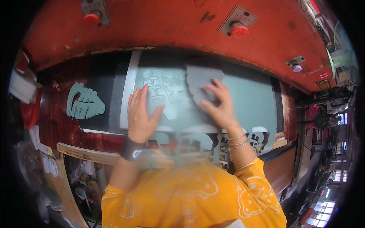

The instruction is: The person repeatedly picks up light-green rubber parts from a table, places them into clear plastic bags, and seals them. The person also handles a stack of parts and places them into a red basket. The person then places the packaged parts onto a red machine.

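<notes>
My left hand [142, 114] lies flat with its fingers stretched out on the left part of a pale green sheet [249, 91]. Beside its thumb, cut outlines of a slotted shape [163, 89] show in the sheet. On the same sheet sits a grey cutting die [203, 78] with a scalloped left edge. My right hand [220, 104] grips this die, thumb and fingers bent over its right part; the fingertips are slightly blurred. Toward my body, the sheet's near edge is a web of cut-out holes [178, 146] hanging over the table edge.
A red press beam [167, 26] with red push buttons [239, 30] spans the far side. Cut green pieces [85, 102] lie stacked at left on a dark board. A wooden rail [85, 154] runs along the near edge. Fans [319, 117] stand at right.
</notes>
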Demonstrator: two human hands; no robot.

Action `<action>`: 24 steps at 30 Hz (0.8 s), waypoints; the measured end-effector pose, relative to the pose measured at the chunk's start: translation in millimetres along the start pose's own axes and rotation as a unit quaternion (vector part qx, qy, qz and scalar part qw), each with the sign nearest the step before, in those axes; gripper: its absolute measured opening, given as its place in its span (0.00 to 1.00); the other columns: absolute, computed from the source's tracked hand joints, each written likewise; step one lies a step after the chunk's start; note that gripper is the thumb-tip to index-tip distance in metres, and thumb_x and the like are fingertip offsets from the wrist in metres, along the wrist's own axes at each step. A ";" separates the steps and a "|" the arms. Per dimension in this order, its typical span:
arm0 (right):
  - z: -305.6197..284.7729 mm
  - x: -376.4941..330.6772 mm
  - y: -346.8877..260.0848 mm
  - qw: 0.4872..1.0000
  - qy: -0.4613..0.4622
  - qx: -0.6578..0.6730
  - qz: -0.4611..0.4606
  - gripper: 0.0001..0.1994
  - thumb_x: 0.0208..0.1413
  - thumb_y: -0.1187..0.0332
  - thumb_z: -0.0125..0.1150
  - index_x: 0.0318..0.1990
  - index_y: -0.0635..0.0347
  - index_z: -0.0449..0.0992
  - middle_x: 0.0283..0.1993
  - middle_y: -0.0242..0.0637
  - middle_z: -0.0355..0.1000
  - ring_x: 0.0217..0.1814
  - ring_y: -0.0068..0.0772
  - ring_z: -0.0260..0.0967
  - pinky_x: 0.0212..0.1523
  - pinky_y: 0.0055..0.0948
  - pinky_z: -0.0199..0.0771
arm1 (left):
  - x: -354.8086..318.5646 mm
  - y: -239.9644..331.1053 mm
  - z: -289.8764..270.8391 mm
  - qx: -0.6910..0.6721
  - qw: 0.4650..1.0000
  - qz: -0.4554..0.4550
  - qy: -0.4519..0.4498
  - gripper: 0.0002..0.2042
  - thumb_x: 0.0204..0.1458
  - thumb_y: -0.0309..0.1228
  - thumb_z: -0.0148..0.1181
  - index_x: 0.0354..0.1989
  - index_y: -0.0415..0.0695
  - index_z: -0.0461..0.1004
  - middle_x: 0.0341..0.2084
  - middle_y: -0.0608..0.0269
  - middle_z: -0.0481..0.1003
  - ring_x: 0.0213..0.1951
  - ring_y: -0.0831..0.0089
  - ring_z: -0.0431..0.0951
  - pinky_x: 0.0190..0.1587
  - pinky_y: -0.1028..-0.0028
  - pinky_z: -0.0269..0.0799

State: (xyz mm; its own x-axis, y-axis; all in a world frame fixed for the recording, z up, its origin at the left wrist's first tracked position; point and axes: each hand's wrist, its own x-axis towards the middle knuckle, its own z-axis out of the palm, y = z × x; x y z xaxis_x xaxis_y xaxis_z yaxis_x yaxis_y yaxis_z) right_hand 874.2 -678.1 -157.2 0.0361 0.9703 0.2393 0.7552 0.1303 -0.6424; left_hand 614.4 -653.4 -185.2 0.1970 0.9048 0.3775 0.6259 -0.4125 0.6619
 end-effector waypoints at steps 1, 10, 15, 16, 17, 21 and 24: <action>-13.9 7.0 13.1 0.998 0.058 0.024 0.012 0.25 0.43 0.66 0.65 0.53 0.54 0.72 0.64 0.46 0.59 0.69 0.47 0.49 0.67 0.41 0.49 | 3.1 4.9 -0.8 -0.049 0.999 -0.014 -0.006 0.27 0.50 0.35 0.60 0.57 0.36 0.63 0.52 0.46 0.68 0.56 0.49 0.64 0.60 0.57 0.56; -199.7 111.9 118.9 0.777 0.622 -0.101 -0.009 0.35 0.59 0.55 0.51 0.64 0.74 0.49 0.68 0.59 0.46 0.71 0.52 0.42 0.69 0.43 0.40 | -17.0 46.7 44.8 -0.182 0.971 0.057 -0.142 0.04 0.47 0.25 0.60 0.30 0.39 0.74 0.26 0.59 0.74 0.29 0.66 0.74 0.33 0.71 0.68; -213.3 129.1 143.0 0.834 0.551 -0.034 0.006 0.37 0.61 0.54 0.47 0.66 0.73 0.42 0.71 0.58 0.39 0.73 0.50 0.36 0.70 0.40 0.39 | 19.9 28.6 68.9 -0.163 0.980 0.092 -0.064 0.04 0.46 0.26 0.59 0.25 0.39 0.72 0.27 0.54 0.73 0.34 0.55 0.73 0.37 0.64 0.68; -208.0 120.9 141.4 0.837 0.547 0.005 -0.008 0.37 0.62 0.54 0.47 0.67 0.72 0.40 0.71 0.57 0.37 0.74 0.48 0.35 0.70 0.39 0.38 | 28.3 28.0 70.5 -0.150 0.983 0.095 -0.039 0.04 0.46 0.26 0.59 0.25 0.39 0.72 0.27 0.54 0.72 0.34 0.55 0.72 0.38 0.64 0.68; -200.8 106.9 137.1 0.847 0.525 0.077 -0.014 0.36 0.63 0.55 0.45 0.68 0.70 0.38 0.72 0.55 0.35 0.74 0.45 0.34 0.70 0.37 0.38 | 34.9 28.9 70.2 -0.136 0.988 0.062 -0.034 0.04 0.45 0.25 0.59 0.25 0.40 0.72 0.28 0.54 0.71 0.36 0.54 0.71 0.40 0.63 0.67; -143.8 54.1 98.4 0.893 0.434 0.100 0.058 0.27 0.62 0.65 0.49 0.63 0.67 0.50 0.61 0.46 0.56 0.61 0.37 0.57 0.60 0.32 0.58 | 54.5 34.1 65.8 -0.048 0.999 -0.001 0.007 0.12 0.45 0.31 0.62 0.38 0.42 0.71 0.34 0.54 0.72 0.40 0.52 0.71 0.44 0.62 0.67; -96.1 9.7 73.6 0.992 -0.002 0.052 0.113 0.17 0.53 0.67 0.58 0.51 0.57 0.70 0.46 0.42 0.70 0.51 0.32 0.66 0.59 0.35 0.59 | 55.2 36.9 61.7 -0.033 0.998 -0.022 -0.051 0.14 0.46 0.32 0.62 0.41 0.44 0.70 0.36 0.55 0.73 0.40 0.53 0.72 0.43 0.61 0.68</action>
State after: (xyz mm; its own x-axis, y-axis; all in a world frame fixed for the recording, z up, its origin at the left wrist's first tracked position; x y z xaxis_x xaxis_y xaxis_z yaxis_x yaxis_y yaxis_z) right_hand 993.0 -678.7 -132.2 0.1936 0.9780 0.0781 0.6563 -0.0700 -0.7513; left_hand 694.9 -612.2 -179.9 0.2483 0.9266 0.2824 0.5851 -0.3759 0.7186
